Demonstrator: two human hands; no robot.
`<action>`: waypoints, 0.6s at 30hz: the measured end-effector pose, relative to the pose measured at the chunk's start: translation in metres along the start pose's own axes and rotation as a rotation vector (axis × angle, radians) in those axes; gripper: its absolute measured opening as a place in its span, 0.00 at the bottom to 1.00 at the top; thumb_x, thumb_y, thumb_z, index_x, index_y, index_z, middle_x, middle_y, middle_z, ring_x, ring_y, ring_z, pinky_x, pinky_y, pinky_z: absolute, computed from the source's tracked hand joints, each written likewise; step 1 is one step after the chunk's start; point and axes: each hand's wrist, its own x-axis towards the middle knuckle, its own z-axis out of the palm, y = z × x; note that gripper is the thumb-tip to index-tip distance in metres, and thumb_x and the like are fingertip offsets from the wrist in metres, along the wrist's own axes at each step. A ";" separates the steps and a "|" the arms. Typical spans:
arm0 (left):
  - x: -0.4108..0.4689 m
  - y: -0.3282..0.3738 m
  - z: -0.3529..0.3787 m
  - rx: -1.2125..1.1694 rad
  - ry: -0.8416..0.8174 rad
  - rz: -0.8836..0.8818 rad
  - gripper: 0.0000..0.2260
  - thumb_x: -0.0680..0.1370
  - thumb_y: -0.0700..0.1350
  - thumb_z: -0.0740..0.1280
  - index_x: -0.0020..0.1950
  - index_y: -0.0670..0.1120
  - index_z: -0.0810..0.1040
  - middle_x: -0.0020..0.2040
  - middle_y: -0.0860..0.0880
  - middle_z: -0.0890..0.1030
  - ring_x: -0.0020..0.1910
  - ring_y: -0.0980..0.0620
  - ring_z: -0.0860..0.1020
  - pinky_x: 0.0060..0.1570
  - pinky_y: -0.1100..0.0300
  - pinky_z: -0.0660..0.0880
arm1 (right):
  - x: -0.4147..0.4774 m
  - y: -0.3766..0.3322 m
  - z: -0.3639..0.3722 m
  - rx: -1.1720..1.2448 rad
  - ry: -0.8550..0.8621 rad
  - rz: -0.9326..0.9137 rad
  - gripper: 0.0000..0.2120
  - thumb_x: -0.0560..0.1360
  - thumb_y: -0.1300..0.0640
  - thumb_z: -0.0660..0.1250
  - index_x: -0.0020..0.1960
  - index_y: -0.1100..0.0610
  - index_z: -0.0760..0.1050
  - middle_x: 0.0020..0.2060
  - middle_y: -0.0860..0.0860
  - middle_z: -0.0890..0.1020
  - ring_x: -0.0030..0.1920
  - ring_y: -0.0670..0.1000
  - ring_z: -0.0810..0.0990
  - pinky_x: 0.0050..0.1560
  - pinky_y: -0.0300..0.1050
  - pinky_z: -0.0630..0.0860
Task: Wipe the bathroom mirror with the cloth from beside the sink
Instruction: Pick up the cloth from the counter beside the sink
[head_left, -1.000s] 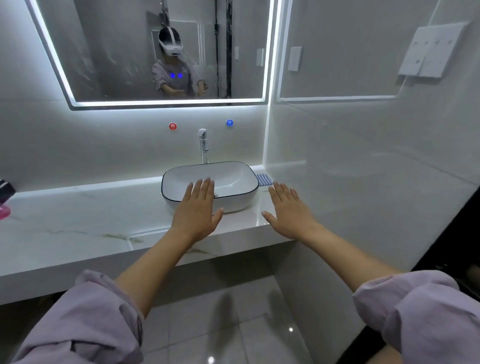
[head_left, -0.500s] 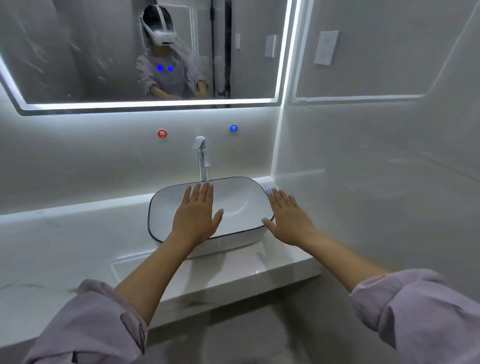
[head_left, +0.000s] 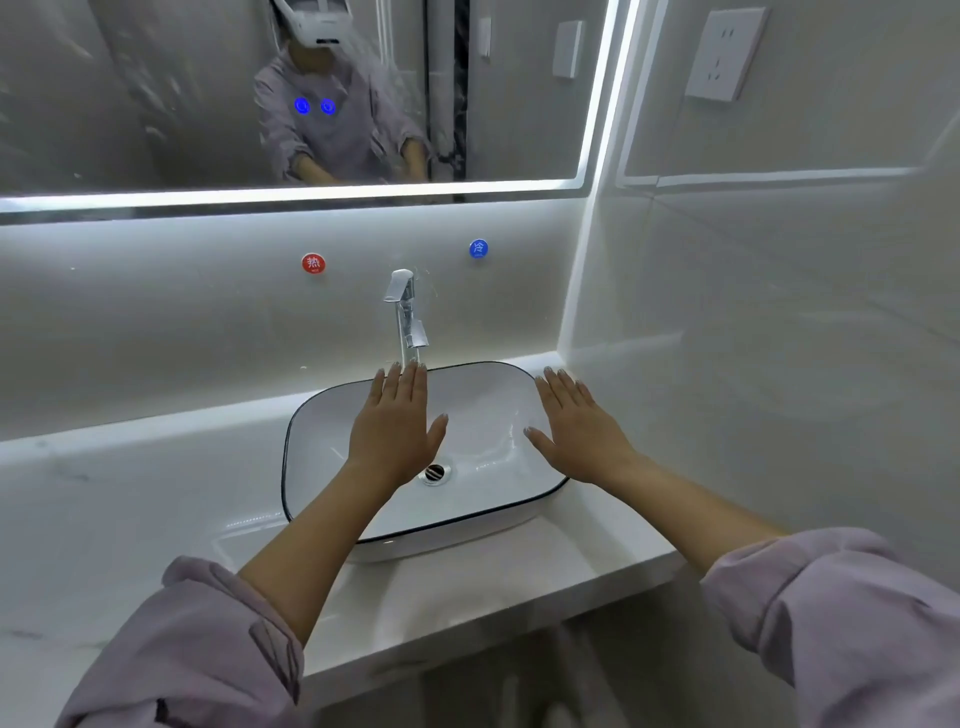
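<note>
The bathroom mirror (head_left: 156, 93) with a lit border fills the upper left and shows smears on its glass. Below it a white sink (head_left: 483, 415) with a dark rim stands on the counter. My left hand (head_left: 397, 431) hovers flat over the basin with straight fingers and holds nothing. My right hand (head_left: 576, 431) is flat too, above the sink's right rim near the back corner, also with nothing in it. The striped cloth beside the sink is hidden behind my right hand.
A chrome faucet (head_left: 405, 312) rises behind the basin, with a red button (head_left: 313, 263) and a blue button (head_left: 478, 248) on the wall. The white counter (head_left: 130, 519) stretches left. The right wall (head_left: 779, 364) with a socket (head_left: 724, 54) stands close.
The view has come closer and tilted down over the sink. Both flat hands have moved forward above the basin, and the cloth's striped edge by the right fingertips is no longer visible.
</note>
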 end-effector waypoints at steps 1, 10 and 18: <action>0.005 0.000 0.003 0.001 -0.005 -0.003 0.31 0.82 0.57 0.48 0.77 0.39 0.44 0.79 0.42 0.49 0.78 0.45 0.47 0.76 0.52 0.41 | 0.007 0.003 0.002 0.003 -0.001 -0.010 0.34 0.82 0.43 0.49 0.78 0.61 0.39 0.78 0.56 0.42 0.77 0.54 0.40 0.77 0.49 0.42; 0.066 0.009 0.028 -0.042 -0.030 -0.083 0.31 0.82 0.56 0.49 0.77 0.39 0.45 0.79 0.42 0.49 0.78 0.46 0.47 0.75 0.54 0.43 | 0.077 0.045 0.020 0.042 0.016 -0.092 0.34 0.82 0.44 0.50 0.77 0.62 0.39 0.78 0.57 0.41 0.77 0.53 0.39 0.77 0.47 0.40; 0.130 0.042 0.055 -0.043 -0.078 -0.128 0.31 0.82 0.56 0.49 0.77 0.39 0.44 0.79 0.42 0.48 0.78 0.46 0.46 0.75 0.54 0.41 | 0.143 0.108 0.030 0.054 -0.024 -0.150 0.34 0.82 0.44 0.50 0.77 0.62 0.40 0.78 0.57 0.43 0.78 0.53 0.41 0.76 0.47 0.40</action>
